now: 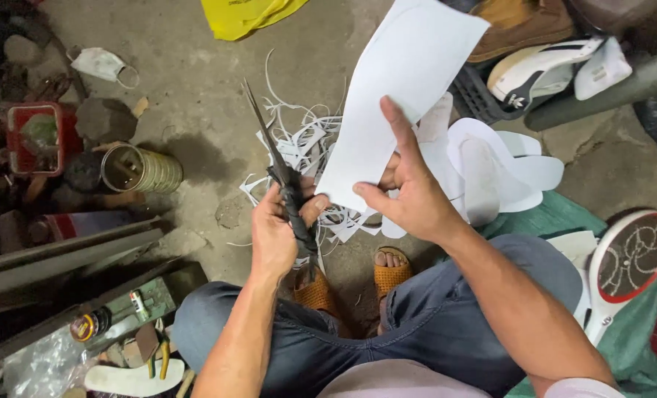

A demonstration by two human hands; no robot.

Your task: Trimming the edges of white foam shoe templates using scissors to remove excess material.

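The white sheet (398, 88) runs off the frame at twelve o'clock, pinched by the right hand (413, 195). One pair of scissors (280, 173), handles hidden, is clenched in the left hand (277, 232) at nine o'clock of it, above uncountable white trimmings (306, 144).

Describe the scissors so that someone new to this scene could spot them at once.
Start at the pile of white offcut strips on the concrete floor. Just in front, the left hand grips the scissors: long dark blades pointing away, the only metal tool among white scraps.
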